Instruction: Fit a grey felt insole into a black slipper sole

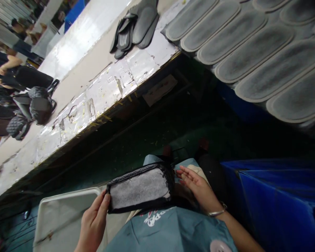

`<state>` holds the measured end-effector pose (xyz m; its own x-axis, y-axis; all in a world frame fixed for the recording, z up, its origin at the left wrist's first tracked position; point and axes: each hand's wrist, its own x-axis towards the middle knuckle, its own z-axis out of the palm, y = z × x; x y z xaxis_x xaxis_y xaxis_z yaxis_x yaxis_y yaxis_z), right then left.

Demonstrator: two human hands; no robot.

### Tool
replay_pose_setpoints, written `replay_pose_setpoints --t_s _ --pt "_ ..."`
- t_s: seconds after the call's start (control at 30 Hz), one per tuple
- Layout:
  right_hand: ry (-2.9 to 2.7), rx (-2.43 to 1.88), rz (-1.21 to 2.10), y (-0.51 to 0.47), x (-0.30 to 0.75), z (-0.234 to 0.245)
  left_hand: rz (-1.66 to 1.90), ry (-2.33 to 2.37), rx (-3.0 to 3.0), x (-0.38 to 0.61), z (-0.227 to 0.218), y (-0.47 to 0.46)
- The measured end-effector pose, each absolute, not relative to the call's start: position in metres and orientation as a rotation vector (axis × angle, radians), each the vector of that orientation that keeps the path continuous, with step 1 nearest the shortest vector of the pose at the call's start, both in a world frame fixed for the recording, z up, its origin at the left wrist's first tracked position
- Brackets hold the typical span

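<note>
A black quilted bag piece (139, 190) with a fuzzy grey rectangular panel is held up over my lap, grey face towards me. My left hand (94, 213) pinches its left end between thumb and fingers. At the right end is my right hand (195, 183), its fingers stretched out and slightly apart, the tips close to the black edge. Whether those fingertips touch the piece I cannot tell. A dark flap hangs below the right hand, partly in shadow. A teal apron (168, 231) covers my lap beneath the piece.
A worn white workbench (94, 94) crosses ahead, bearing flat black shapes (144, 26) and several dark bags (39, 105). Rows of grey oval pieces (252, 49) lie at upper right. A pale tray (63, 213) is at left, a blue bin (273, 192) at right. People work beyond the bench.
</note>
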<state>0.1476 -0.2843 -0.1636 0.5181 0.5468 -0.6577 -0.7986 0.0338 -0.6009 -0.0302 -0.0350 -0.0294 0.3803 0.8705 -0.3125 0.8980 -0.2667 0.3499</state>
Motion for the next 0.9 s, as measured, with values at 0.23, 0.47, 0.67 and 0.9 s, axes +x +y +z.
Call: replay_pose_setpoints --t_s 0.23,0.47,0.67,0.9 --pt "0.237 -1.113 1.080 -0.272 0.140 -0.184 -0.186 1.445 2.500 -0.033 -0.025 -0.033" --pt "0.067 -1.168 1.027 -0.264 0.136 -0.194 -0.113 1.331 2.528 -0.027 -0.023 -0.040" --pt "0.010 -1.157 1.019 -0.256 0.135 -0.201 -0.020 1.311 2.483 -0.028 -0.025 -0.039" --pt "0.031 -1.136 0.983 -0.250 0.133 -0.195 -0.116 1.233 2.492 -0.025 -0.019 -0.043"
